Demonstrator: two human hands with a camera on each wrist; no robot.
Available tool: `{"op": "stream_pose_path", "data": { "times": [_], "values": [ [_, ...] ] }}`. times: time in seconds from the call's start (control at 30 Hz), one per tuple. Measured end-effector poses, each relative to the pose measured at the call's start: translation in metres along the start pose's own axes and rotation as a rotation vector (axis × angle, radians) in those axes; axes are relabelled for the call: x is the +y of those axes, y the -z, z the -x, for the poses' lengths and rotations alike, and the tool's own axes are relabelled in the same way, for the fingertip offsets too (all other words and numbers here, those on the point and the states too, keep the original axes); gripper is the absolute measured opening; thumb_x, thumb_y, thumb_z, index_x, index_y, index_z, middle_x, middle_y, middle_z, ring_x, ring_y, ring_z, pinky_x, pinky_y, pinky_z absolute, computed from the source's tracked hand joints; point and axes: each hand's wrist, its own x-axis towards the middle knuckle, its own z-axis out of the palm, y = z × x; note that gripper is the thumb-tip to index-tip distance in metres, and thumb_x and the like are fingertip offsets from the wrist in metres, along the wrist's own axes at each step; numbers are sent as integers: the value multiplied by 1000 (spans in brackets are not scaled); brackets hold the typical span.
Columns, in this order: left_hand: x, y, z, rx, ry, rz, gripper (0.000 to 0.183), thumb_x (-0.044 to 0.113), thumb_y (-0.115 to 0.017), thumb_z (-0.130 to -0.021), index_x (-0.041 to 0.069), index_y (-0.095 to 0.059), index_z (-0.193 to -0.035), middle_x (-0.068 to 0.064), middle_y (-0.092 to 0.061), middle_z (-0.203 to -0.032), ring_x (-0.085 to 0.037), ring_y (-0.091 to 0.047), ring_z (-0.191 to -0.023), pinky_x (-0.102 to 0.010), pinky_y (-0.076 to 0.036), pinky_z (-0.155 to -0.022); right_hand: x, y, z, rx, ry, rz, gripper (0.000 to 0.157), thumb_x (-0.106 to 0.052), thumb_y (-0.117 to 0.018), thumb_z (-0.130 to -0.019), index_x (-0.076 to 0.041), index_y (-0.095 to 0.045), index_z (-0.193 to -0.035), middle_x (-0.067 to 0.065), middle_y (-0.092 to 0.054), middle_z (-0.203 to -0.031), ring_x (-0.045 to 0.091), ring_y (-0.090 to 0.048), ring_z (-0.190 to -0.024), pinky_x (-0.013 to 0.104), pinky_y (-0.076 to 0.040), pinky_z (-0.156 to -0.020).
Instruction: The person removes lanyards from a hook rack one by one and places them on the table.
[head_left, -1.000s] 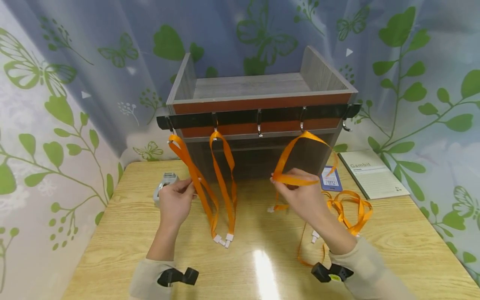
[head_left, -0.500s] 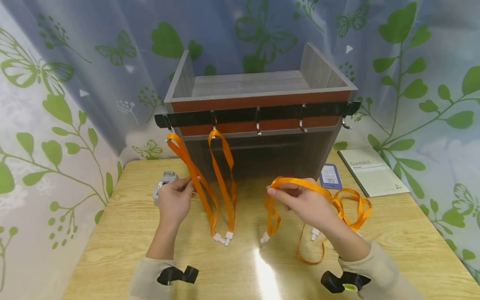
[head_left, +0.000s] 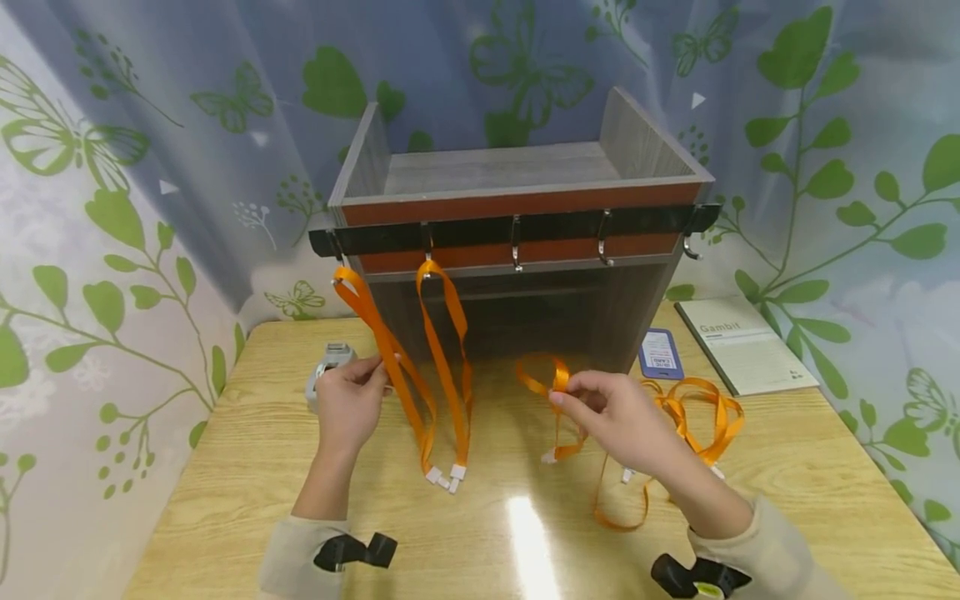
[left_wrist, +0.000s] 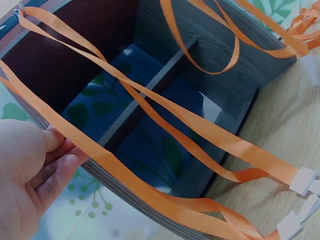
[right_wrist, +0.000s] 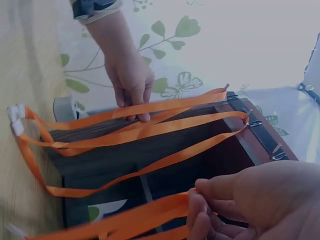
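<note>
My left hand [head_left: 348,406] pinches one strap of the leftmost orange lanyard [left_wrist: 90,145], which hangs from the first hook of the black hook rail [head_left: 472,235]. Beside it, a second orange lanyard [head_left: 453,304] hangs from the second hook. Both end in white plastic clips [head_left: 457,473] low over the table. Between thumb and forefinger, my right hand [head_left: 618,417] holds a third orange lanyard [head_left: 561,375], clear of the rail. Its strap bends into a small loop at the fingertips, and its white clip [head_left: 550,457] dangles below. The three hooks on the right are bare.
The rail crosses the front of a grey wooden shelf box [head_left: 498,171]. More orange lanyards [head_left: 723,425] lie tangled by my right forearm. Behind them are a blue card holder [head_left: 662,356] and a notebook [head_left: 742,350]. A grey-white object [head_left: 333,360] stands behind my left hand.
My right hand has come down and a little right with its lanyard; the strap that arched up to the fourth hook now droops in a small loop. My left hand stays in place.
</note>
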Motion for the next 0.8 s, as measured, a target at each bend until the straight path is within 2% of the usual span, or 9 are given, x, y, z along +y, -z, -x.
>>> {"op": "stream_pose_path", "data": {
  "times": [0.17,0.27,0.43,0.63,0.8],
  "values": [
    [-1,0,0,7,-20,13,17,1,-68,-92,-11,-74,-103,-29,-74,-92,-19,-72,-64,-20,-60,-56,8,-2,2,47,19,97,15,-30,-67,-97,-17,-73,-94,-6,-54,-61,6,-39,-48,21,-32,-41],
    [-2,-1,1,7,-25,12,18,2,-67,-93,-11,-74,-103,-29,-74,-92,-23,-72,-66,-20,-60,-56,15,-3,4,62,40,113,15,-28,-68,-96,-14,-73,-92,-7,-50,-59,5,-38,-47,20,-31,-40],
    [-2,0,1,3,-9,2,18,3,-67,-93,-10,-74,-103,-28,-74,-92,-19,-71,-64,-22,-60,-56,27,-8,9,71,71,126,11,-23,-71,-94,-14,-73,-89,-6,-51,-62,3,-36,-47,20,-31,-40],
    [-1,1,0,-5,-4,-1,18,4,-67,-94,-10,-74,-103,-28,-74,-90,-27,-72,-66,-27,-62,-57,44,-20,15,81,77,56,7,-18,-73,-92,-14,-75,-86,-4,-62,-77,3,-46,-55,20,-40,-45],
    [-1,0,0,-4,-12,4,18,4,-67,-94,-10,-74,-102,-29,-74,-90,-14,-70,-62,-26,-62,-57,63,-31,18,101,54,-84,8,-16,-74,-91,-9,-76,-89,4,-66,-80,7,-52,-56,20,-47,-47]
  ]
}}
